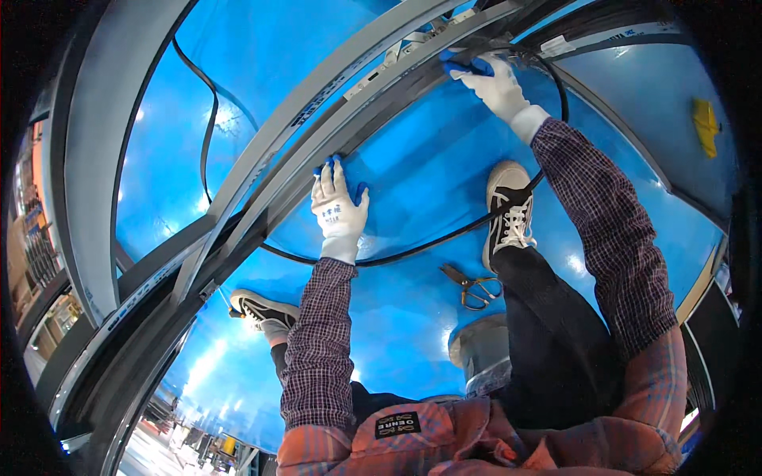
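My left hand (339, 208), in a white glove with blue fingertips, lies flat with fingers spread against the lower edge of a long grey metal frame (317, 119) that crosses the blue floor. My right hand (490, 81), gloved the same way, presses on the frame further along, where a black rubber strip (444, 238) meets it. The strip loops from there around my right shoe (509, 213) and back under my left wrist. Whether the right fingers pinch the strip is hidden.
Scissors (474, 287) lie on the blue floor (429, 166) beside my right leg. A grey roll (484, 353) sits near my knee. My left shoe (266, 311) rests by the frame. A yellow object (704, 123) lies far right. Another black strip (208, 127) runs beyond the frame.
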The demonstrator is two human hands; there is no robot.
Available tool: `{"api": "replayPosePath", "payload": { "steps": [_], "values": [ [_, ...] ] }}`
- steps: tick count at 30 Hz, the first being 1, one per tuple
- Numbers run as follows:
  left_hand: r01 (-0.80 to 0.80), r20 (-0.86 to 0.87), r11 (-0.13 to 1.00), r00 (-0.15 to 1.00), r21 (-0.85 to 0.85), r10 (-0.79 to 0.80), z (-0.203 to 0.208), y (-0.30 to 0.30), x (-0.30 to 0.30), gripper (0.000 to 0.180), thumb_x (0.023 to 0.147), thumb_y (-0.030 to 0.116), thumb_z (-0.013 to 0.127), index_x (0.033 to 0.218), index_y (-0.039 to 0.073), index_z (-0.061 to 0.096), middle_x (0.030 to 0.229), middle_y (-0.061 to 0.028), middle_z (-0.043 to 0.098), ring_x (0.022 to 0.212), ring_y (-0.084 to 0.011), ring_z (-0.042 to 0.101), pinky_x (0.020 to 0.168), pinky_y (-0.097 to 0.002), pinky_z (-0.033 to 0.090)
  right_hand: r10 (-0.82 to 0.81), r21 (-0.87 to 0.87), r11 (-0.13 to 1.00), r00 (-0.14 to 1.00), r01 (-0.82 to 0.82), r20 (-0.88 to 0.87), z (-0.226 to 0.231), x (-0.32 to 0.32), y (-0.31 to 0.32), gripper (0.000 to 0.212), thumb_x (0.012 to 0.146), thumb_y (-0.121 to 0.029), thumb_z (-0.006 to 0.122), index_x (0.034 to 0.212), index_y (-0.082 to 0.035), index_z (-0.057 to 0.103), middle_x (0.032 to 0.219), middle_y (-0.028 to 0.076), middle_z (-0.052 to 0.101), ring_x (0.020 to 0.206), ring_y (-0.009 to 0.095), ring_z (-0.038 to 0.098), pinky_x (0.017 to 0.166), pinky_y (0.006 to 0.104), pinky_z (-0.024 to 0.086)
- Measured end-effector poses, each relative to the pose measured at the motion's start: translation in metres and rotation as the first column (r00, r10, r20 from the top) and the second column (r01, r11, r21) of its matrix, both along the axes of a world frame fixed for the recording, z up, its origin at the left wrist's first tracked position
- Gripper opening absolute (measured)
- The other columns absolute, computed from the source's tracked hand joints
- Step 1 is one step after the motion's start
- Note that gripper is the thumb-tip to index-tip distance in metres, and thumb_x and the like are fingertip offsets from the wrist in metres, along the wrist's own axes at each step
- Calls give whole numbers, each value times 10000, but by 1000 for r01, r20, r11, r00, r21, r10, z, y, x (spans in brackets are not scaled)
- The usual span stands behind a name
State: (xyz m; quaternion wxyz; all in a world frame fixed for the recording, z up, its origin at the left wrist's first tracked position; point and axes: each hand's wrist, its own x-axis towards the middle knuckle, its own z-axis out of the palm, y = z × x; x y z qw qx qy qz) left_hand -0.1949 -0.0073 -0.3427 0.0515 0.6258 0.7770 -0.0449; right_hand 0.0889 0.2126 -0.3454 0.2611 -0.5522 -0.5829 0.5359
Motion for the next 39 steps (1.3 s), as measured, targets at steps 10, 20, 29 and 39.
{"api": "replayPosePath", "payload": {
  "steps": [10,20,29,39],
  "values": [
    [65,117,996,991,56,-71,2,5,-12,703,757,346,636,1345,61,377,1308,-154,447,1197,-314,438,989,-431,359,36,325,942,989,-80,141,-12,-7,-13,447,757,-376,698,1079,-77,617,971,99,653,870,249,605,798,304,481],
    [104,3,979,994,-173,-105,24,25,-5,602,762,352,629,1256,32,500,1300,-176,448,1201,-308,434,982,-411,365,-156,47,988,952,149,263,19,-33,-20,298,793,-254,687,1004,-48,648,879,43,670,747,137,598,698,246,468],
    [-23,23,948,999,-318,32,43,54,25,601,784,325,604,1260,-17,473,1278,-195,442,1199,-362,424,954,-422,392,-158,132,983,956,128,246,12,-24,-20,396,794,-406,643,1041,-96,631,893,40,657,739,164,600,713,286,478],
    [-137,-180,833,983,-536,46,24,72,44,737,797,333,598,1279,-158,333,1281,-297,360,1227,-470,349,953,-462,386,-130,-54,989,976,141,176,22,-37,-10,288,821,-307,653,968,-61,634,836,13,670,740,110,598,705,224,462]
  ]
}}
